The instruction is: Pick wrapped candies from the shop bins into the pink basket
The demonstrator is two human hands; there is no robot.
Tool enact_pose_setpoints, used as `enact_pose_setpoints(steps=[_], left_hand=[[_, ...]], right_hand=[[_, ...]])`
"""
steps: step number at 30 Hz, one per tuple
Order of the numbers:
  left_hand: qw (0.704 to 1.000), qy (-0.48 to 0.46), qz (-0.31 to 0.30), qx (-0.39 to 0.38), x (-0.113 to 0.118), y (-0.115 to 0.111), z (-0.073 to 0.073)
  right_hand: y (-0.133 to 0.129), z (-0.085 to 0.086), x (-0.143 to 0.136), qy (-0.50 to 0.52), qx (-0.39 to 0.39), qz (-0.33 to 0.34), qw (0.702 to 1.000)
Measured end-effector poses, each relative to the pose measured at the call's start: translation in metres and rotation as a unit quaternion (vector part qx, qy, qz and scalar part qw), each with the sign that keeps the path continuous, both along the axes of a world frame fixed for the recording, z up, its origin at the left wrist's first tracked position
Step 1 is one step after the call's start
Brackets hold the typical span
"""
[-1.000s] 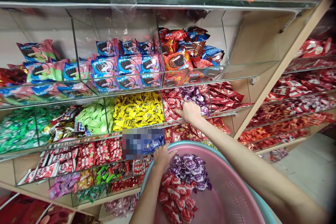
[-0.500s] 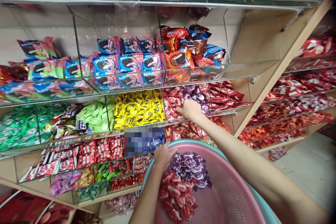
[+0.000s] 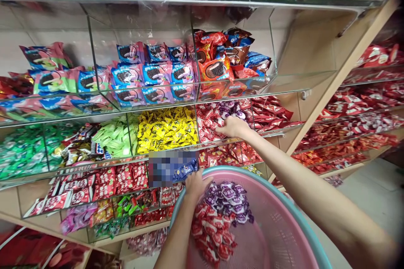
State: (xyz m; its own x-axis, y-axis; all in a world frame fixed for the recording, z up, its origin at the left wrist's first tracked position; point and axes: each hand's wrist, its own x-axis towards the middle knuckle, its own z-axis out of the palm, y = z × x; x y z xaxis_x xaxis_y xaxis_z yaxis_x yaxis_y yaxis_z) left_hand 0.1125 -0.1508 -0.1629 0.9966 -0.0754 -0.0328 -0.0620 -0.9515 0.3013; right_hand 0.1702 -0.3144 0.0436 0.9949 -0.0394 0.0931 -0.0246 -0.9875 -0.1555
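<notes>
"Head view, entry one: what do I have?"

"Right hand (image 3: 234, 126), one, far side, at the compartment of red-and-white sweets (image 3: 206, 122) and purple sweets (image 3: 232, 109). Against a second ago, I log it slightly farther right, forearm swung right too. Its thumb side faces left; the other fingers are bent and mostly hidden, so I cannot tell whether they pinch anything."

"Entry two, on my remote feed?"

"Left hand (image 3: 195, 184), one, near side: thumb inside the pink basket (image 3: 271, 206), fingers bent over the rim, pinching it; unchanged. Blue basin (image 3: 179, 207), around the basket; more of its right rim shows now."

"Contents?"

"Red-wrapped sweets (image 3: 213, 235), one heap, near left; purple-wrapped sweets (image 3: 229, 201), one heap, just beyond, touching it. I find both lying as before."

"Surroundings?"

"Yellow sweets (image 3: 167, 130), left of the right hand's compartment; dark red packets (image 3: 269, 113), to its right."
</notes>
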Motion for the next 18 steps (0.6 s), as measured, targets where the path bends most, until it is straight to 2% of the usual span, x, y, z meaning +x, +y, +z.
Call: enact_pose_setpoints(steps=[9,13,16,18], left_hand=[[1.000,-0.003,-0.006,-0.003,-0.001,0.000,0.002],[1.000,-0.005,-0.009,-0.001,-0.001,-0.001,0.002],[1.000,-0.001,-0.012,0.000,-0.001,-0.001,0.002],[1.000,0.009,-0.012,-0.001,-0.001,-0.002,0.004]], right_hand=[[-0.009,0.009,-0.011,0.003,-0.001,0.023,1.000],[-0.019,0.013,-0.031,-0.025,0.024,0.048,0.998],[-0.025,0.002,-0.058,-0.050,0.090,0.101,0.990],[-0.025,-0.021,-0.080,-0.031,0.160,0.162,0.973]])
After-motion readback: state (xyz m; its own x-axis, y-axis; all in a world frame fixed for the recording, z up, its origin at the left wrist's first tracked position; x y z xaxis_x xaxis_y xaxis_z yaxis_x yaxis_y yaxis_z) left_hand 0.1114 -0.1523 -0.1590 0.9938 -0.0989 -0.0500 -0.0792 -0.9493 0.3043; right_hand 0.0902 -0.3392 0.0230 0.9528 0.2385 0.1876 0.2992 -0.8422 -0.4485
